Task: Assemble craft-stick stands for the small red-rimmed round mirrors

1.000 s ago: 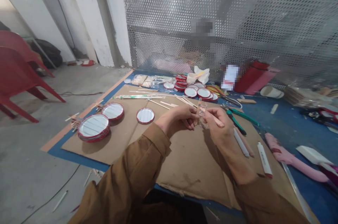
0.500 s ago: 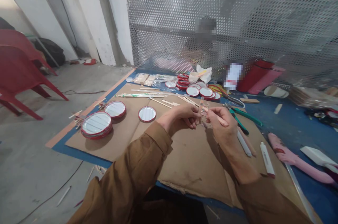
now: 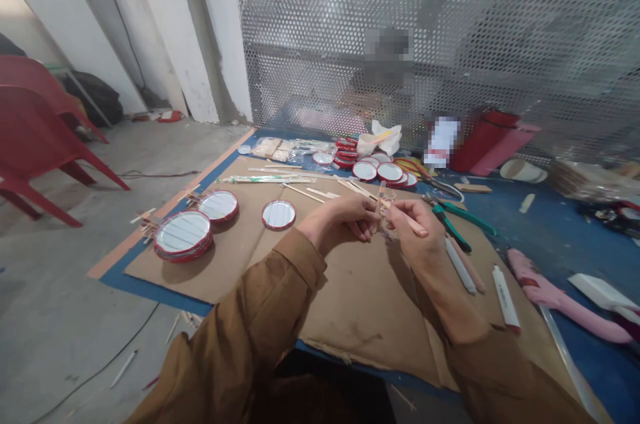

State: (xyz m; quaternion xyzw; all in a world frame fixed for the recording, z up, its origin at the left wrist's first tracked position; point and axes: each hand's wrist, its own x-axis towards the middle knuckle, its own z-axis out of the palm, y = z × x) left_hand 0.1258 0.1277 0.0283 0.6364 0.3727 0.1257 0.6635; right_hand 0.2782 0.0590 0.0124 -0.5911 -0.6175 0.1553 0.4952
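Note:
My left hand (image 3: 353, 214) pinches a small flat wooden stick (image 3: 382, 192), held upright above the cardboard sheet (image 3: 360, 304). Close beside it, my right hand (image 3: 423, 231) grips a peach-coloured marker pen (image 3: 416, 227), its tip end pointing at the stick. Whether the tip touches the wood I cannot tell. Right of my right hand lie a grey marker (image 3: 461, 266), a white marker with a red end (image 3: 506, 299) and green-handled pliers (image 3: 453, 227). Left of my left hand sits a round red-rimmed lid (image 3: 279, 215), white inside.
Red-rimmed round pieces with wooden sticks (image 3: 183, 236) stand at the left edge. More lids (image 3: 365, 171) and loose wooden sticks (image 3: 303, 193) lie toward the back. A pink glue gun (image 3: 545, 294) rests at the right. Behind the table rises a perforated metal panel (image 3: 310, 24).
My right hand and the marker have shifted slightly left and up, toward the stick. My left hand keeps its hold on the stick almost in place.

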